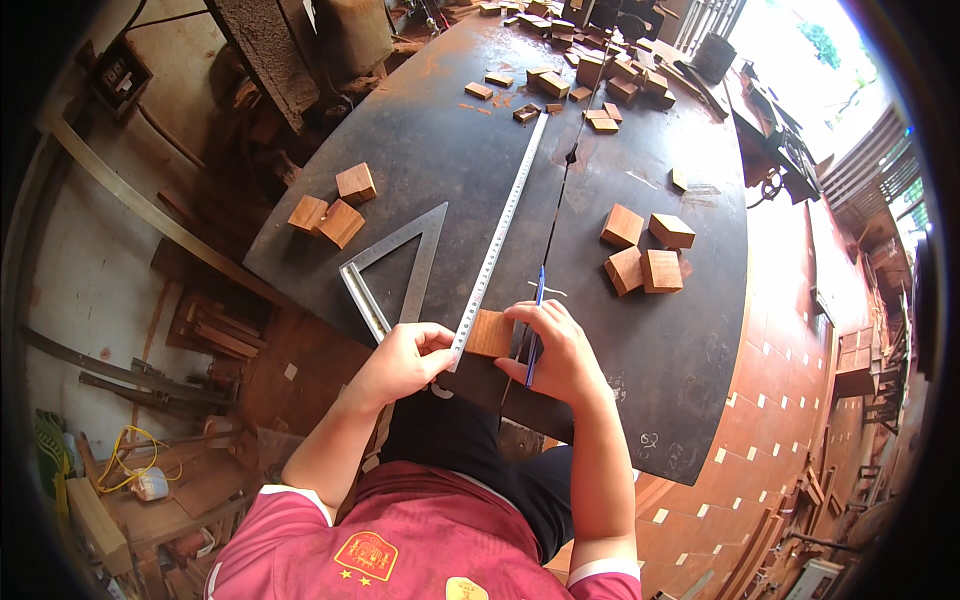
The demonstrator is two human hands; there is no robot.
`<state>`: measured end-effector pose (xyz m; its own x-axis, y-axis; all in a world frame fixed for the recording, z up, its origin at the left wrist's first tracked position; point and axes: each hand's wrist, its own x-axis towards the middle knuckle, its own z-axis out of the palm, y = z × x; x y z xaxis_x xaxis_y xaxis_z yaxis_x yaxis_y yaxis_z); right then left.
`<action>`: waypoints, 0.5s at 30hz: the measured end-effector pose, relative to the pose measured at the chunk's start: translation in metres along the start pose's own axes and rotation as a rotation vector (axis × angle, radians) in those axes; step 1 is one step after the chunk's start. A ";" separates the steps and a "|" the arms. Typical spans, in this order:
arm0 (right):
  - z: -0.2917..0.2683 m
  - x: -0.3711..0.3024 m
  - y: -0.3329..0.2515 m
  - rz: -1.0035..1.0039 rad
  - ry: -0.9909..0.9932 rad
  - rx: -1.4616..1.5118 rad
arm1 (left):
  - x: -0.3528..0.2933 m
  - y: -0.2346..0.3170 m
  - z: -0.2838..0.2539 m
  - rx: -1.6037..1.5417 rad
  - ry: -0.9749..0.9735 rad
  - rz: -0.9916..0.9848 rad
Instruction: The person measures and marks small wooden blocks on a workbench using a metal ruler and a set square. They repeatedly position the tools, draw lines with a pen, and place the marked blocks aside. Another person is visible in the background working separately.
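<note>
My left hand (408,362) pinches the near end of a long steel ruler (497,243), which runs away from me across the dark table. Against the ruler's right side sits a square reddish-brown wooden block (489,334). The fingers and thumb of my right hand (558,350) grip that block by its right side. A blue pen (533,350) is also held in my right hand, pointing away from me. Left of the ruler lies a metal triangular set square (426,250), apart from both hands.
Three wooden blocks (341,222) are grouped at the table's left, and several more blocks (661,271) at the right. A larger scatter of blocks (622,90) covers the far end. A narrow slot (562,190) runs lengthwise through the dark tabletop (400,130).
</note>
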<state>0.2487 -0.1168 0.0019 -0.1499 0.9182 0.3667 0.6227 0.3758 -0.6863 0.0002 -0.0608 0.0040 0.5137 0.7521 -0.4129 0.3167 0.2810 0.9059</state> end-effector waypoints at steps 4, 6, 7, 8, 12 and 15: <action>0.000 0.000 0.000 -0.001 0.002 -0.003 | 0.002 -0.007 -0.008 -0.038 -0.078 -0.008; -0.001 0.000 -0.001 0.004 -0.002 -0.002 | 0.001 -0.003 -0.008 -0.067 -0.081 0.007; -0.001 0.000 -0.001 0.007 -0.002 -0.008 | 0.001 -0.002 -0.007 -0.081 -0.082 0.015; -0.001 0.000 -0.002 0.009 -0.002 -0.013 | 0.001 -0.002 -0.007 -0.096 -0.068 0.016; -0.001 0.000 -0.003 0.014 -0.001 -0.018 | 0.004 -0.003 -0.004 -0.135 -0.012 0.031; -0.001 0.000 -0.002 0.011 -0.003 -0.021 | 0.004 -0.002 0.000 -0.100 0.032 0.036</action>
<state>0.2481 -0.1179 0.0035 -0.1456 0.9225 0.3574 0.6404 0.3633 -0.6767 0.0019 -0.0581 0.0002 0.4967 0.7812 -0.3781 0.2167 0.3102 0.9256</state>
